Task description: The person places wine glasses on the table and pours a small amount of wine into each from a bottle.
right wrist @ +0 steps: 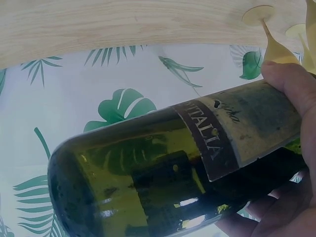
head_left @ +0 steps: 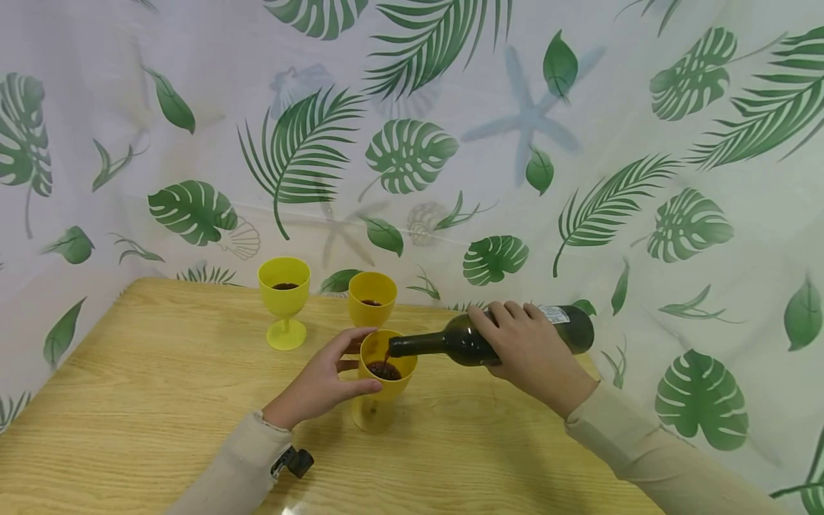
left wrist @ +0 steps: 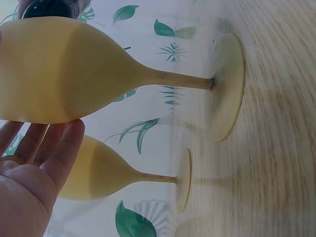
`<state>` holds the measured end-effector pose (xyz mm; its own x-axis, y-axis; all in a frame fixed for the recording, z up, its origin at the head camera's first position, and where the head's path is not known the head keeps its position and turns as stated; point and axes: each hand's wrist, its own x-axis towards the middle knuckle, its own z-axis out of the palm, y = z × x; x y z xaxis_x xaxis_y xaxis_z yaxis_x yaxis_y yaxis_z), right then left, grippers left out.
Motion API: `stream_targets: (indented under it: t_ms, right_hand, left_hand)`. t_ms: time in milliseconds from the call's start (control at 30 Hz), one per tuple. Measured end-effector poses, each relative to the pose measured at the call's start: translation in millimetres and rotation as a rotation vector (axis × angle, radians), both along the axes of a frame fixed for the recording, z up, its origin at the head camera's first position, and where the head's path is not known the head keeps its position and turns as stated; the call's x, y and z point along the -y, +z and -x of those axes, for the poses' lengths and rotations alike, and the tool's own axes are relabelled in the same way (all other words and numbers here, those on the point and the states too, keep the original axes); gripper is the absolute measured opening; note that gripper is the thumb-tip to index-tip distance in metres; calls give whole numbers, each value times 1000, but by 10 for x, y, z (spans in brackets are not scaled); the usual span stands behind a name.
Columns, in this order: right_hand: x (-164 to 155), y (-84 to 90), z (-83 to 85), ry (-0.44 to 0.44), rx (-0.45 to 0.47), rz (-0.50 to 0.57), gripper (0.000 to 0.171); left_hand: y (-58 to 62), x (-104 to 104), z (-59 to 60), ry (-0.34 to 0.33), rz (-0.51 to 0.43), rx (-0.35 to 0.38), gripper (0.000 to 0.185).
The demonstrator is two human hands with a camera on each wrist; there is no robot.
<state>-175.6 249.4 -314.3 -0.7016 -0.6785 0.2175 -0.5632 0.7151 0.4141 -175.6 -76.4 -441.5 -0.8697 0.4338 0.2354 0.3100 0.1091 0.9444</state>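
My right hand [head_left: 524,350] grips a dark green wine bottle [head_left: 473,342], tipped nearly level with its neck pointing left. Its mouth is just over the rim of a yellow goblet [head_left: 394,390], and a thin dark red stream runs into the dark red liquid [head_left: 384,370] inside. Around that goblet's bowl my left hand [head_left: 322,383] has its thumb in front and its fingers at the far side. The goblet's foot [left wrist: 229,89] is at the tabletop in the left wrist view. A paper label [right wrist: 242,128] with "ITALIA" shows on the bottle in the right wrist view.
Two more yellow goblets hold dark liquid: one [head_left: 284,300] at the back left, another [head_left: 372,295] right behind the held one. The wooden table [head_left: 161,408] ends at a white, leaf-printed curtain [head_left: 412,214]. A black device [head_left: 298,461] sits at my left wrist.
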Motion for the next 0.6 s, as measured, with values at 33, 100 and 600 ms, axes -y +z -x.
stream_targets:
  t_ms: [33,100,600]
  right_hand:
    - [-3,-3,-1,-1,1,0,87]
    - [-8,-5,-3,0,0,0,87]
    - [-2,7,-4,1,-2,-10,84]
  left_hand:
    - [2,0,-2,-1,1,1,78]
    - [3,-1,0,-1,0,1,78]
    - [-16,2,10,-2,4,-16,80]
